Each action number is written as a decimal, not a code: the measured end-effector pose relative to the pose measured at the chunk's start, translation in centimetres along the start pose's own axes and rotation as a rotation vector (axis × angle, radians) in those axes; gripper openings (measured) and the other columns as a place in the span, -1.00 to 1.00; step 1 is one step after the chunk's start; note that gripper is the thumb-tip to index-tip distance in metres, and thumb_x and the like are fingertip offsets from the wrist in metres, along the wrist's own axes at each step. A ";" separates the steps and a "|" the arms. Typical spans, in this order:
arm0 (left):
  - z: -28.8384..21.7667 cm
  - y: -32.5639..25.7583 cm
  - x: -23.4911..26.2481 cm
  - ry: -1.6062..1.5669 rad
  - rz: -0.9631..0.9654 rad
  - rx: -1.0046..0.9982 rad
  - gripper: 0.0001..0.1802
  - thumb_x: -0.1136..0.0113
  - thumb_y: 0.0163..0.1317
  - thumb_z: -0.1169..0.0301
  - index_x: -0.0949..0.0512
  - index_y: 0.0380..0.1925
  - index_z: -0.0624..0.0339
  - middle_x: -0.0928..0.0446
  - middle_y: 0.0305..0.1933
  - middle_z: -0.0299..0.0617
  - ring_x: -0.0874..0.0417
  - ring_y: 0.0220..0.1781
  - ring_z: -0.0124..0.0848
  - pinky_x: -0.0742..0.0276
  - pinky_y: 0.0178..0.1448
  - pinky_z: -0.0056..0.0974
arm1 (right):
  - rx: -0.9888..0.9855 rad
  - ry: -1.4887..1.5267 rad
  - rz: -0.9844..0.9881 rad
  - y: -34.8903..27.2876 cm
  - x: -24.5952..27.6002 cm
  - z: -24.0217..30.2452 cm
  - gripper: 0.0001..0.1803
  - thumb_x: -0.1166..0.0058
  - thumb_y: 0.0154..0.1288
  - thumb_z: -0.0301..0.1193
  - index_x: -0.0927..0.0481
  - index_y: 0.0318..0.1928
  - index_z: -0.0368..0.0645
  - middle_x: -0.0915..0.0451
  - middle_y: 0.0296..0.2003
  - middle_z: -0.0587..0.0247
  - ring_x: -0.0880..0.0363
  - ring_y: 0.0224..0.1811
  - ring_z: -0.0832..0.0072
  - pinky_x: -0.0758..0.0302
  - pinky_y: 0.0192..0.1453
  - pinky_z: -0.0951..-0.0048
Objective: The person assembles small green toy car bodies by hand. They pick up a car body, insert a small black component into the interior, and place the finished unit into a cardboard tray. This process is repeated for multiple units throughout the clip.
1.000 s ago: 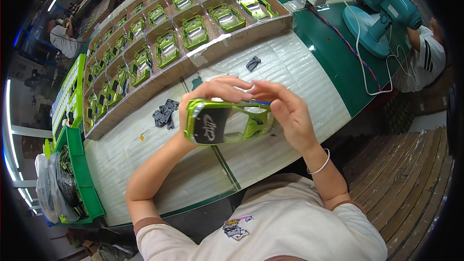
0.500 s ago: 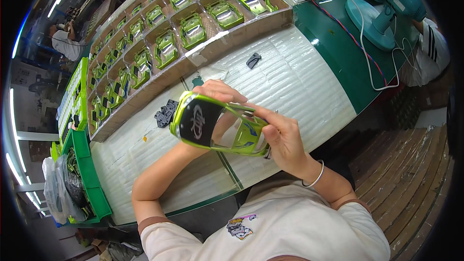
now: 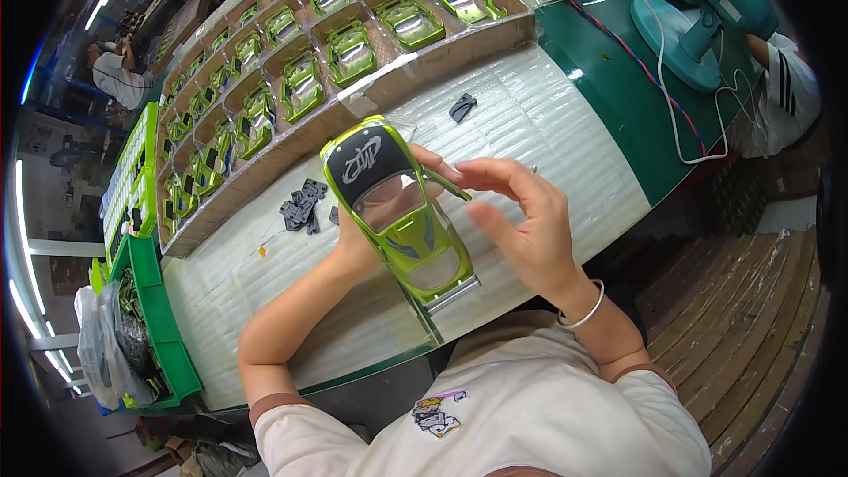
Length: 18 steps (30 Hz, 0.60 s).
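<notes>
A lime-green toy car body shell (image 3: 397,234) with a black hood and clear windows is in my left hand (image 3: 358,243). That hand wraps it from beneath, its fingertips showing at the far side. One door (image 3: 449,184) of the shell sticks outward. Beside this door is my right hand (image 3: 530,221), thumb and index finger apart, the index fingertip close to or touching the door's upper end. Several small dark grey plastic parts (image 3: 303,207) lie in a pile left of the shell. Another dark grey part (image 3: 462,107) lies farther off.
A large cardboard tray (image 3: 380,84) divided into compartments holds many similar green shells at the back. Green bins (image 3: 168,336) stand at the left. A teal fan (image 3: 698,44) with a white cable is at the far right. White foam sheeting (image 3: 556,124) covers the table.
The shell has turned, its rear end now pointing toward me. A door now stands out from its side. My right hand has come off the shell's rear end, fingers spread.
</notes>
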<state>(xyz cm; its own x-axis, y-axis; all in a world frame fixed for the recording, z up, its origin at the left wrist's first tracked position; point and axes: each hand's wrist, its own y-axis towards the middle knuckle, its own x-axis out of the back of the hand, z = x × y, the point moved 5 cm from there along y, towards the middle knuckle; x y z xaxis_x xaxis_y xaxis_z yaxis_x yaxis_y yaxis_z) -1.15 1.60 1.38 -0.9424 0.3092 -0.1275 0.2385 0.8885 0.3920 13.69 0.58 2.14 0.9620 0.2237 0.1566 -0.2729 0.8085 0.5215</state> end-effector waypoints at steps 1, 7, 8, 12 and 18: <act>0.1 -0.2 -0.2 -0.034 -0.023 0.001 -0.82 -0.12 0.01 0.62 -0.47 -0.33 0.27 -0.49 -0.31 -0.16 -0.53 -0.26 -0.39 -0.46 -0.17 -0.34 | 0.025 -0.032 -0.055 0.4 0.1 0.4 -0.65 -0.18 0.08 -0.31 -0.52 -0.15 -0.23 -0.58 -0.35 0.15 -0.59 -0.31 0.37 -0.51 -0.24 0.43; 0.0 -0.8 -0.5 0.105 -0.081 -0.149 -0.86 -0.20 -0.03 0.59 -0.47 -0.43 0.21 -0.43 -0.37 -0.20 -0.44 -0.24 -0.42 -0.38 -0.17 -0.34 | 0.167 -0.095 -0.164 0.5 0.2 1.5 -0.77 -0.24 -0.11 -0.58 -0.61 -0.33 -0.17 -0.60 -0.40 0.26 -0.58 -0.37 0.45 -0.51 -0.31 0.51; 0.1 -0.8 -0.7 0.088 -0.058 -0.158 -0.85 -0.21 -0.03 0.58 -0.47 -0.43 0.21 -0.43 -0.37 -0.21 -0.44 -0.25 -0.41 -0.37 -0.17 -0.34 | 0.187 -0.083 -0.168 0.5 0.2 1.6 -0.77 -0.24 -0.12 -0.59 -0.62 -0.34 -0.16 -0.60 -0.41 0.26 -0.58 -0.38 0.45 -0.51 -0.31 0.52; -0.2 -0.3 -1.1 0.081 0.037 -0.208 -0.83 -0.24 -0.05 0.56 -0.48 -0.41 0.20 -0.44 -0.37 -0.23 -0.45 -0.25 -0.38 -0.35 -0.14 -0.32 | 0.187 -0.024 -0.163 0.2 0.3 1.4 -0.79 -0.25 -0.11 -0.58 -0.63 -0.36 -0.16 -0.60 -0.45 0.26 -0.57 -0.43 0.45 -0.49 -0.35 0.54; -1.1 -0.4 -1.2 0.193 0.051 -0.269 -0.83 -0.26 -0.06 0.53 -0.50 -0.42 0.19 -0.47 -0.38 -0.23 -0.47 -0.26 -0.34 -0.35 -0.11 -0.27 | 0.088 0.020 -0.124 0.0 0.4 1.2 -0.81 -0.26 -0.09 -0.57 -0.63 -0.37 -0.17 -0.59 -0.48 0.25 -0.56 -0.45 0.49 -0.46 -0.38 0.53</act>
<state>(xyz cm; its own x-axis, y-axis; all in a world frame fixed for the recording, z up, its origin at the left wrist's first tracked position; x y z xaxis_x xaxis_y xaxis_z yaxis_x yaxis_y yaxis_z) -0.33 0.50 2.40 -0.9640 0.2583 0.0639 0.2407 0.7442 0.6230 14.04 -0.01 3.18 0.9882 0.1365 0.0695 -0.1504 0.7799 0.6076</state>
